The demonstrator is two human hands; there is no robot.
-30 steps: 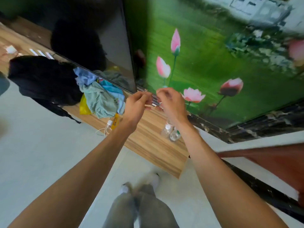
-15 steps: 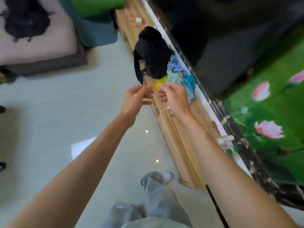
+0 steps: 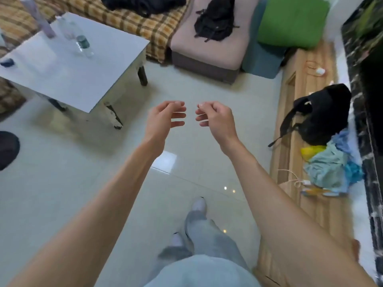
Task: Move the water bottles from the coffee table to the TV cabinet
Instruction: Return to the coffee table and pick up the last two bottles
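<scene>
Both hands, left (image 3: 163,119) and right (image 3: 215,118), loosely curled, empty; bottles (image 3: 83,45) on coffee table (image 3: 68,79).

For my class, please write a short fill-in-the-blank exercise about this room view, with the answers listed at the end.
1. Both hands, left hand and right hand, hold ____.
2. A clear water bottle stands on the white ____ table.
3. The black bag on the wooden TV cabinet lies next to a pile of ____.
4. The backpack on the pink seat is coloured ____.

Missing words: nothing; coffee; clothes; black
</scene>
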